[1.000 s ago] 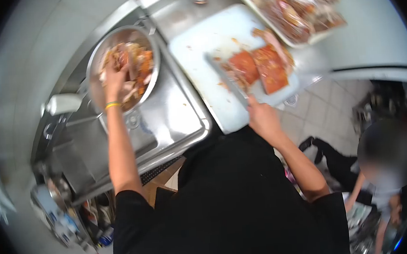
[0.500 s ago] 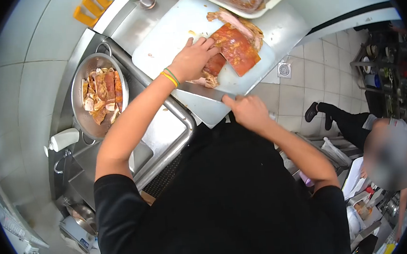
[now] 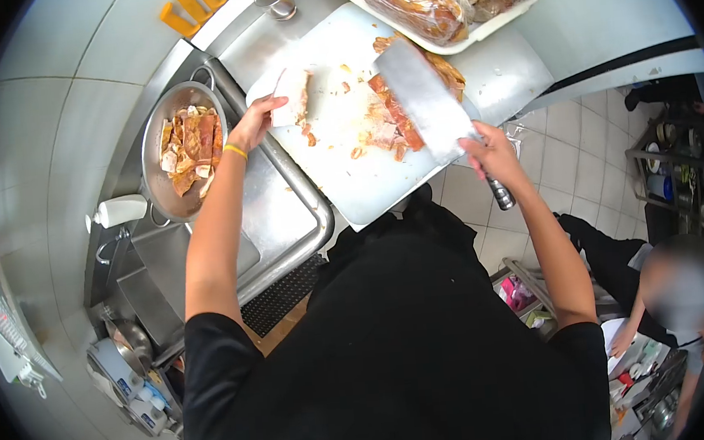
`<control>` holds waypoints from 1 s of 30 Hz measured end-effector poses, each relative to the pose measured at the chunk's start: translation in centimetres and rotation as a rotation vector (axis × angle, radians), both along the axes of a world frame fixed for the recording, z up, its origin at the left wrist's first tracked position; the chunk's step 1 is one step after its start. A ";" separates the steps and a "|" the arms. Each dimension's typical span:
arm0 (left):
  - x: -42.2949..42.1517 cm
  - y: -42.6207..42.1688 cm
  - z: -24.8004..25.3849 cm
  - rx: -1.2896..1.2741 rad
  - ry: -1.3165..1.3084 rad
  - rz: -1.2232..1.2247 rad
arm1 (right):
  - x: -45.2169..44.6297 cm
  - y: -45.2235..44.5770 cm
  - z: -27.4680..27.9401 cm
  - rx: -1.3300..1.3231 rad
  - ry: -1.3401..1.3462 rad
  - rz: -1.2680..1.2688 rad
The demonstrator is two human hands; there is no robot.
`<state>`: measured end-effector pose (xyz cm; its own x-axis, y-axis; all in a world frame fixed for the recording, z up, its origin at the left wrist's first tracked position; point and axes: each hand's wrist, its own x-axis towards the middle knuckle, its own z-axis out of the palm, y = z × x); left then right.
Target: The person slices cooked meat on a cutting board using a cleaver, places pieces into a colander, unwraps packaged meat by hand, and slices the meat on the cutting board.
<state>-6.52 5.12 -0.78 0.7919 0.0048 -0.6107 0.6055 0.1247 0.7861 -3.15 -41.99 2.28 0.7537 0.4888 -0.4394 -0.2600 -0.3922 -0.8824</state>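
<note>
My left hand (image 3: 253, 122) grips a pale slice of meat (image 3: 291, 96) at the left part of the white cutting board (image 3: 350, 195). In my right hand (image 3: 492, 155) is a cleaver (image 3: 425, 98), its broad blade turned flat above the reddish-brown meat (image 3: 398, 125) and hiding part of it. Small scraps lie on the board between my hands. To the left, a metal bowl (image 3: 151, 157) with two handles holds several cut pieces of meat (image 3: 191, 146).
A white tray (image 3: 470, 41) of plastic-wrapped meat stands behind the board. A metal cup (image 3: 275, 1) is at the back. The sink (image 3: 278, 226) lies under the bowl. Another person (image 3: 634, 280) works at the lower right, beside a counter.
My left hand has moved left off the large meat, now with a slice in it. My right hand has raised the cleaver and turned its blade flat over the meat.
</note>
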 end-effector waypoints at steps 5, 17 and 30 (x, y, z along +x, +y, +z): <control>-5.1 -2.7 1.4 -0.565 -0.221 0.357 | 0.4 -1.9 0.9 -0.185 -0.270 0.138; -6.9 -6.9 3.1 0.031 -0.625 0.301 | -6.5 10.4 -3.2 -0.137 -0.406 0.404; -10.9 -17.8 -0.2 0.723 -0.768 0.358 | -8.6 10.7 4.9 -0.472 -0.470 0.329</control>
